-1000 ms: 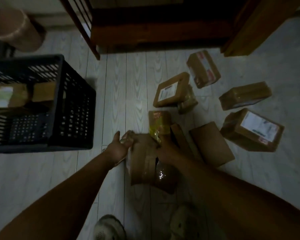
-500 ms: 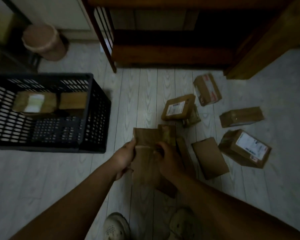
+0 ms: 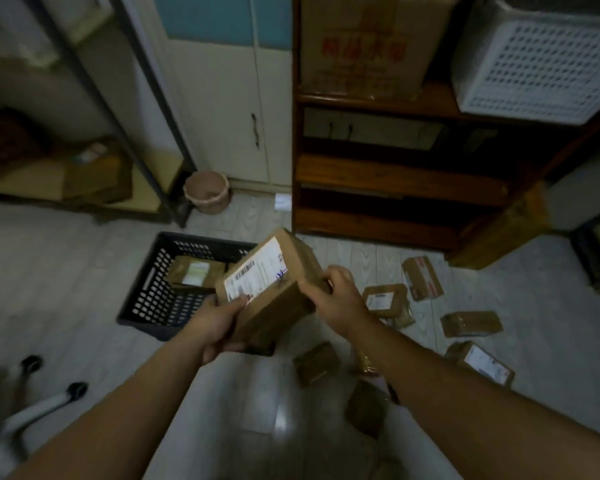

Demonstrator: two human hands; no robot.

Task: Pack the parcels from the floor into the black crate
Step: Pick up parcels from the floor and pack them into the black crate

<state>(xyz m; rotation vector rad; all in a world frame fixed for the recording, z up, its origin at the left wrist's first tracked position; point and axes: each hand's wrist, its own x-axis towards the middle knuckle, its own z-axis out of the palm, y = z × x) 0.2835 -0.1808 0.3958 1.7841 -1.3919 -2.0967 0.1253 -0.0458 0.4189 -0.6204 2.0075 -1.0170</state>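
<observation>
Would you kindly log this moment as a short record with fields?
Held: labelled parcel, up in both hands
Left hand: grips its near end, thumb on the label
Right hand: grips its far side
Black crate: on the floor, holds at least one packed parcel
Loose parcels: several on the floor, right of the crate

Bare forearms lead to a bare left hand (image 3: 219, 325) and right hand (image 3: 340, 299).

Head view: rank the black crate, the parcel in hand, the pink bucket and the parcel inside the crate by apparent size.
1. black crate, partly hidden
2. held parcel, close behind; nearer camera, so unsure
3. pink bucket and parcel inside the crate: look alike
</observation>
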